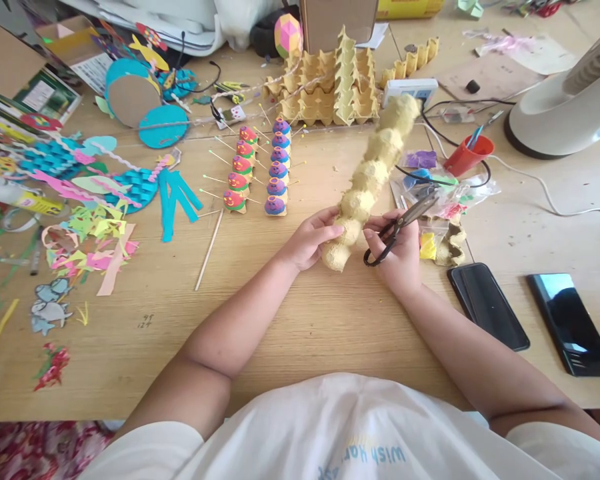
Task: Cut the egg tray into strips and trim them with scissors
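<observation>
A strip of yellowish egg carton (pixel 373 173), a row of several domed cups, slants up and away over the table. My left hand (pixel 316 239) is closed around its near end, thumb on top. In my right hand (pixel 397 250) is a pair of scissors (pixel 405 220) with black handles, the blades pointing up to the right; its fingertips lie close to the strip's edge, and I cannot tell if they touch it. Two painted egg-carton caterpillars stand to the left, one red and green (pixel 240 170), one purple and blue (pixel 279 167), with pins stuck in them.
Uncut egg cartons (pixel 310 103) lie at the back. Two dark phones (pixel 490 307) rest by my right forearm. A red cup (pixel 467 157) tilts near a white lamp base (pixel 540 130). Paper scraps (pixel 90 247) and blue paper strips (pixel 173 203) cover the left side; a thin stick (pixel 210 250) lies nearer.
</observation>
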{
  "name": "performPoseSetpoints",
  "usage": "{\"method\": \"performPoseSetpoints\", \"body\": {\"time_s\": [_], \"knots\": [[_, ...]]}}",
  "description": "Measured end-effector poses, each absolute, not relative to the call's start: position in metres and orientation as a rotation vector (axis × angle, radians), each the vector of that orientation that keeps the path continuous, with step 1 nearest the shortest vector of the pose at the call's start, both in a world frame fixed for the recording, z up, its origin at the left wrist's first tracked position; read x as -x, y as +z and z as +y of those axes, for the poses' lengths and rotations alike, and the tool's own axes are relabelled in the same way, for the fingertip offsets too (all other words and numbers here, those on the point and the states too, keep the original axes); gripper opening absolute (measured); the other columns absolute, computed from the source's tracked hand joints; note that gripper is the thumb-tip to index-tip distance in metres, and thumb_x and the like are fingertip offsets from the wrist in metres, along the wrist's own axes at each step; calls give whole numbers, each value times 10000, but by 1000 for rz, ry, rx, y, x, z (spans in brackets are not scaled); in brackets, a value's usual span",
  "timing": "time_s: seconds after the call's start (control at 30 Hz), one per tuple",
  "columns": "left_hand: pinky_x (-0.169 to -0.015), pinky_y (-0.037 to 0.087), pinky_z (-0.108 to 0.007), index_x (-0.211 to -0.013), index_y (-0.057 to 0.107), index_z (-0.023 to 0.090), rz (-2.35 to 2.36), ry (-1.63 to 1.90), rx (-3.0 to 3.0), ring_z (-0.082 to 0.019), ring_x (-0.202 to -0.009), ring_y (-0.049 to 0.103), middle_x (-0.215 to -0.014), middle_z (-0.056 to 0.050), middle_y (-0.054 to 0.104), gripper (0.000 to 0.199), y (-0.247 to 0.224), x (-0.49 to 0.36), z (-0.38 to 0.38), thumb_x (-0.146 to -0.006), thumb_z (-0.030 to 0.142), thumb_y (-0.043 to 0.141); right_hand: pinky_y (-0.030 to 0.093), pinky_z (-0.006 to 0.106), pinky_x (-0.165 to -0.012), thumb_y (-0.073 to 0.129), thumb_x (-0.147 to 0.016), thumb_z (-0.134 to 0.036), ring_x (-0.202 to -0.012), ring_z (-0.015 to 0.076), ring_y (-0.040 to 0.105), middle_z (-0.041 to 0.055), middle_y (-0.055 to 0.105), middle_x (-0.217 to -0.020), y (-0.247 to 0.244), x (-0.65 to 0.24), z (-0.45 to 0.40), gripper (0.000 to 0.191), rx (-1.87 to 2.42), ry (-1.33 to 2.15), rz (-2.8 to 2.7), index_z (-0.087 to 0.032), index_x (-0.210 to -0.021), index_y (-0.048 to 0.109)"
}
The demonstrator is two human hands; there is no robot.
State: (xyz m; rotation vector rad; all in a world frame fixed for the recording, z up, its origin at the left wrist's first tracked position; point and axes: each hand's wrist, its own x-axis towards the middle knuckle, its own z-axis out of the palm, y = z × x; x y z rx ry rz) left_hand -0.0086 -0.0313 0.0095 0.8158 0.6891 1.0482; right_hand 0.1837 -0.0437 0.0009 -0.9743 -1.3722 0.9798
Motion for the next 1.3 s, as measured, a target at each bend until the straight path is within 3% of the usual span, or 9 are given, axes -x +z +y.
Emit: {"method": "performPoseSetpoints", "body": {"time_s": [0.07, 0.17, 0.37, 0.7, 0.87, 1.03, 1.3], "knots": [[-780, 544, -271, -1261, 733, 242, 698, 1163, -828, -171, -906, 733, -1090, -29, 808, 534, 9, 9, -29, -768, 408, 854, 599, 391, -894, 813, -887, -523, -967, 197, 732, 31, 721, -1051, 1, -183, -44, 499, 977, 1108, -1407, -312, -1152, 446], [-800, 543, -269, -1345, 693, 244, 719, 1298, -845, -186, -997, 741, -1109, -41, 811, 567, 8, 11, -26, -815, 416, 797, 587, 368, -805, 791, -876, -630, -919, 205, 724, 45, 726, -1038, 1, -181, -48, 577, 1023, 1254, -1467, -306, -1206, 445], [-858, 566, -304, -1341, 695, 236, 694, 1397, -840, -243, -1184, 725, -1137, -60, 807, 547, 9, 13, -23, -819, 385, 766, 377, 276, -533, 756, -886, -649, -556, 130, 481, -74, 524, -640, 6, -180, -54, 516, 1183, 1319, -1540, -257, -1161, 563], [-1019, 565, -356, -1409, 634, 246, 738, 1460, -837, -257, -1263, 696, -1169, -60, 798, 640, 10, 11, -22, -791, 344, 765, 405, 281, -612, 789, -839, -551, -664, 145, 546, -11, 617, -733, 10, -182, -54, 463, 1264, 1323, -1562, -172, -1094, 714], [-984, 575, -327, -1408, 667, 260, 741, 1462, -906, -237, -1195, 720, -1218, -53, 801, 622, 8, 11, -22, -808, 400, 758, 374, 276, -586, 791, -835, -537, -618, 128, 490, -23, 595, -706, 17, -181, -55, 442, 1254, 1401, -1557, -172, -1069, 707], [-973, 562, -331, -1388, 669, 269, 792, 1447, -901, -262, -1248, 699, -1232, -57, 789, 660, 8, 11, -22, -766, 457, 784, 379, 279, -583, 810, -816, -553, -595, 127, 470, -47, 543, -653, 22, -180, -56, 480, 1238, 1455, -1517, -165, -1078, 702], [-951, 571, -316, -1360, 681, 257, 813, 1447, -913, -239, -1191, 714, -1205, -53, 795, 607, 7, 11, -23, -782, 428, 756, 402, 286, -610, 809, -815, -599, -641, 135, 496, -20, 584, -716, 20, -178, -56, 491, 1234, 1382, -1563, -176, -1043, 711]]}}
